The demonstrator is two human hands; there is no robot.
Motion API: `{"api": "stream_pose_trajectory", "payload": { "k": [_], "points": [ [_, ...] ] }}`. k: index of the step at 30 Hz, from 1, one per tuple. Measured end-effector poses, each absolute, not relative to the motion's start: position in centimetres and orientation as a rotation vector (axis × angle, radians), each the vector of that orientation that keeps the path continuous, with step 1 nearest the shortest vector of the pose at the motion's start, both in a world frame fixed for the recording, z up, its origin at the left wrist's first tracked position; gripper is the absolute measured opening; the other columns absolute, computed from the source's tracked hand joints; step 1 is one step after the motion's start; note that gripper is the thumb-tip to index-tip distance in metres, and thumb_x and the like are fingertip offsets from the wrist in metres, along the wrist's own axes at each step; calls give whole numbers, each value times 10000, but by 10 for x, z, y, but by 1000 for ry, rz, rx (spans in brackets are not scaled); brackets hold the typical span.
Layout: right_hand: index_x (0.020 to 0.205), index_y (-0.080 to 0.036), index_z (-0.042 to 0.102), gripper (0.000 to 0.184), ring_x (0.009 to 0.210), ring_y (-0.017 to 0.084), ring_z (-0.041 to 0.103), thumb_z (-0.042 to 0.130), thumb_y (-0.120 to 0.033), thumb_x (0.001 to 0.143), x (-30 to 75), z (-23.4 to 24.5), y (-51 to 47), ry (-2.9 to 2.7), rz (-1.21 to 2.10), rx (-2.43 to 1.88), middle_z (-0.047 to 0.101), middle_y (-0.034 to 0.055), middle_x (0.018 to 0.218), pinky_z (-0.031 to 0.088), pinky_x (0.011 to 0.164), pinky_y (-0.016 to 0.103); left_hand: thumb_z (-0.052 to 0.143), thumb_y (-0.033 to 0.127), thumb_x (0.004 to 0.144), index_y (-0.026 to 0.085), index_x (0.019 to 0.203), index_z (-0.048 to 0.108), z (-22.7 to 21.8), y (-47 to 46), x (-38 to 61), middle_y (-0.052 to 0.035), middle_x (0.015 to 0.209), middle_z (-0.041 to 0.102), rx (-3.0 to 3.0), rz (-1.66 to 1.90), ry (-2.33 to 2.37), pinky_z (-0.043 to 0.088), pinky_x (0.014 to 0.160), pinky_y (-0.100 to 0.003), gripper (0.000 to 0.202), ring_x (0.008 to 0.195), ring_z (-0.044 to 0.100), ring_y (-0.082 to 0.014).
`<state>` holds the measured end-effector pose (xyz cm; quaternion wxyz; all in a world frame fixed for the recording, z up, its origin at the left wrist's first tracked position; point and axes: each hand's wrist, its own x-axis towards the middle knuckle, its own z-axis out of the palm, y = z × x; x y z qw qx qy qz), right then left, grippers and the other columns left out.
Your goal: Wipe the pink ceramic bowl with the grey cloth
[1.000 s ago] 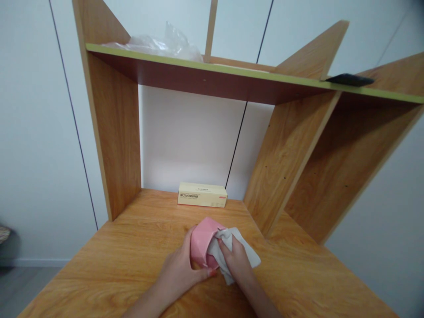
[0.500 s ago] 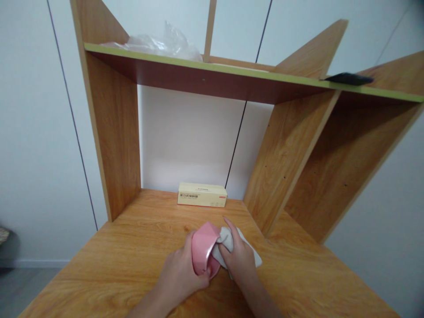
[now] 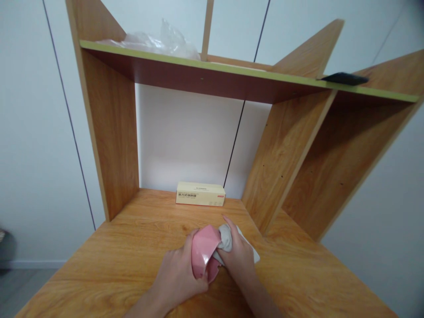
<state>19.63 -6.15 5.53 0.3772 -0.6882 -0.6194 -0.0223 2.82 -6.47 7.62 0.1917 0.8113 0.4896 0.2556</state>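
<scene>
Over the desk, a glossy pink faceted container (image 3: pixel 206 248) is tilted on its side with its opening turned to the right. My left hand (image 3: pixel 180 271) wraps around it from the left, thumb at the lower rim. A pale grey cloth (image 3: pixel 225 238) is bunched in my right hand (image 3: pixel 240 256), which presses it at the container's mouth. The right thumb and part of the cloth are hidden at the opening. A flat white edge (image 3: pixel 254 252) shows beyond the right hand; whether it belongs to the cloth, I cannot tell.
A cream cling film box (image 3: pixel 200 195) stands at the back of the wooden desk (image 3: pixel 142 229). Upright wooden panels (image 3: pixel 281 163) flank the space. The shelf overhead (image 3: pixel 232 68) carries a clear plastic bag (image 3: pixel 159 44) and a dark flat object (image 3: pixel 346 78).
My right hand and the cloth have pushed slightly further into the container's opening, and the right thumb has gone out of sight. The view has shifted a little.
</scene>
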Motion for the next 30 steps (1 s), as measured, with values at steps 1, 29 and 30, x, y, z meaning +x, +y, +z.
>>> {"api": "stream_pose_trajectory", "payload": {
  "k": [1, 29, 30],
  "points": [
    [1273, -204, 361, 610, 740, 213, 615, 524, -286, 691, 196, 55, -61, -1580, -15, -1761, 656, 42, 838, 431, 613, 255, 562, 371, 652, 172, 1282, 280, 78, -65, 28, -88, 876, 676, 2276, 721, 1376, 428, 640, -316, 718, 750, 638, -282],
    [1265, -227, 369, 561, 916, 227, 591, 492, -233, 717, 194, 53, -59, -1494, 2, -1845, 624, 66, 1032, 432, 711, 289, 588, 308, 650, 165, 1152, 389, 53, -51, 29, -73, 963, 638, 1970, 903, 1296, 458, 733, -299, 558, 861, 603, -229],
    [1273, -224, 355, 573, 934, 225, 585, 491, -231, 716, 194, 53, -59, -1503, -15, -1842, 612, 67, 1061, 431, 720, 289, 578, 288, 646, 164, 1155, 386, 54, -51, 29, -73, 963, 639, 1982, 879, 1298, 457, 728, -296, 558, 863, 604, -230]
  ]
}}
